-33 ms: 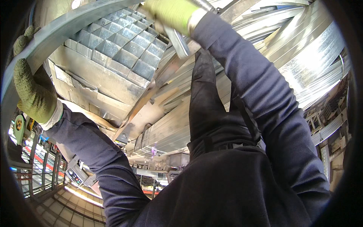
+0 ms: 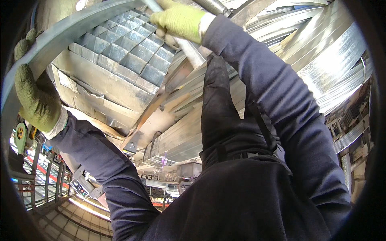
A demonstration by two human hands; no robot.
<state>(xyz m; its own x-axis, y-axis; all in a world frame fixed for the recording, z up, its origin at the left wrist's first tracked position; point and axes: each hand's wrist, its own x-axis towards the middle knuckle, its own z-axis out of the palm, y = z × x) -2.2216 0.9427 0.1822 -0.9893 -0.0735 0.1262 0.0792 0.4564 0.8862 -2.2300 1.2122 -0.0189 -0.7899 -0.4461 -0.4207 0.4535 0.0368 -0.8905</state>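
The left hand [image 2: 37,100], in a green knitted work glove, is wrapped around the curved grey galvanised steel channel [image 2: 68,30] at the far left, fingers hooked over its edge. The right hand [image 2: 179,21], in a lighter yellow-green glove, is closed around a round silvery metal tube [image 2: 193,52] at the top centre. Both dark blue sleeves are stretched out to the metalwork, which fills the upper half of the view.

The channel is judged best steadied by a firm left grip near its bend, while the tube is kept in line with the square-celled grey metal grating [image 2: 126,52] just beside it, so that neither piece twists or slips against the gloves.

Stacks of bright corrugated zinc-coated sheet [image 2: 333,68] are seen to the right. The tube's far end is cut off by the rim, and its lower end is lost behind the sleeve. How tube and channel meet cannot be made out. The workshop floor at lower left is small and distorted.
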